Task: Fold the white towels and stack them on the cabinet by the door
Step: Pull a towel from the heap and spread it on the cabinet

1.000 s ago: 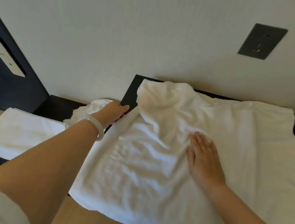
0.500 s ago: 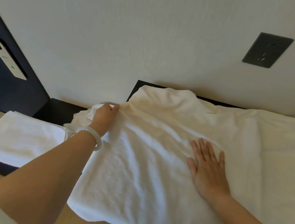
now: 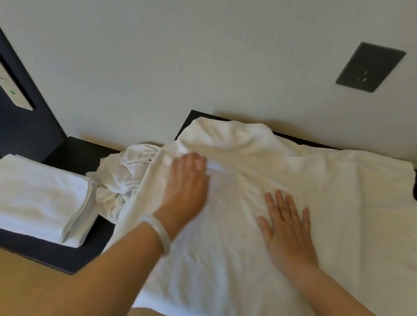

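Left grip (image 3: 186, 189) now inward, right grip (image 3: 287, 233) beside, both flat on one spread towel (image 3: 318, 176).

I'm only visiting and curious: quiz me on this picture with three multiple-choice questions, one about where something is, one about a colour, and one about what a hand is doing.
1. Where does the neatly folded white towel lie?
A. On top of the large spread white towel
B. To the left of it
C. Hanging from the door handle

2. What colour is the rectangular wall plate?
A. White
B. Dark grey
C. Red

3. How is the person's right hand?
A. Clenched in a fist
B. Pinching a lifted corner
C. Flat, fingers spread, on the spread towel

Answers:
1 B: the folded towel sits off to the left, beyond a crumpled white towel.
2 B: the plate is dark against the pale wall.
3 C: the palm lies down on the cloth with the fingers apart.
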Motion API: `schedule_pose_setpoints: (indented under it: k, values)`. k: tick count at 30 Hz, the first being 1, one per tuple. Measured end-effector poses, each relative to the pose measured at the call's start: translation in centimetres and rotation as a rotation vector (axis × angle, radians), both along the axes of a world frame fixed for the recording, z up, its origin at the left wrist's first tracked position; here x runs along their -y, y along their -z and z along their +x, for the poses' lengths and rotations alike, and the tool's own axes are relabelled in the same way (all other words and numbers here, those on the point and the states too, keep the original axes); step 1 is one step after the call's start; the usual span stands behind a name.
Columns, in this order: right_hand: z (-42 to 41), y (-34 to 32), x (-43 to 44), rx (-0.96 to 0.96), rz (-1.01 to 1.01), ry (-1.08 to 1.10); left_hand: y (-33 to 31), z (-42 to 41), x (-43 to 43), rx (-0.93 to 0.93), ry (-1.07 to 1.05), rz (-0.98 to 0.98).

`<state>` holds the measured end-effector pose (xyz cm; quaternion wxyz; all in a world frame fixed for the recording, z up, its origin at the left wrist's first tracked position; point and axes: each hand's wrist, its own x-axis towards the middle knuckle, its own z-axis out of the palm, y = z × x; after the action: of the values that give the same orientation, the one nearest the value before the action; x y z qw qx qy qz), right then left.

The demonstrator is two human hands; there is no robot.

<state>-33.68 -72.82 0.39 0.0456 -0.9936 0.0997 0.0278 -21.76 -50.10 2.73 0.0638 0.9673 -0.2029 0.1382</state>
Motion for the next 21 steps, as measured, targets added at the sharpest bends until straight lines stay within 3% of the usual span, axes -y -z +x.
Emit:
schedule_pose_setpoints:
  k: [2,5,10,14,18,21]
  values:
    - [0.1,-0.1,0.0,0.010,0.002,0.009,1.0,-3.1,2.6,-0.169,0.196,-0.042]
    - [0.1,0.0,-0.2,0.007,0.028,0.021,2.8,-4.9,3.1,-0.337,0.161,0.080]
    - [-2.3,0.3,-1.9,0.039,0.051,0.067,3.7,-7.8,1.0,-0.195,0.169,0.044]
    - [-4.7,1.0,-3.2,0.097,0.109,-0.013,4.0,-10.1,-0.6,-0.237,0.163,0.041]
    - [-3.1,-0.7,0.9,0.276,0.251,-0.045,3.4,-7.7,1.1,-0.226,0.214,0.080]
    - [-0.9,-2.0,5.1,0.097,0.141,-0.098,2.7,-4.8,3.1,-0.292,0.206,0.070]
